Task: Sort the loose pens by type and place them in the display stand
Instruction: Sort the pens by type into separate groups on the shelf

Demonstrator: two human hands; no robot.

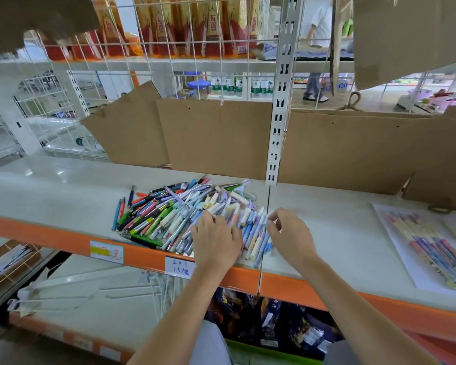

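A heap of loose pens [169, 212] lies on the white shelf [63, 188], with green, blue, pink and pastel barrels mixed together. My left hand [216, 241] rests palm down on the right part of the heap, its fingers spread over pale blue and lilac pens. My right hand [290, 233] is at the heap's right edge, fingers curled, thumb and forefinger pinching a pale blue pen [267, 227] there. Part of the heap is hidden under both hands.
The shelf has an orange front edge [50, 237] with price labels [179, 267]. A white sheet with rows of patterned pens [429, 248] lies at the right. Cardboard panels [213, 135] stand behind, beside a white upright post [277, 127]. Wire hooks lie on the lower shelf.
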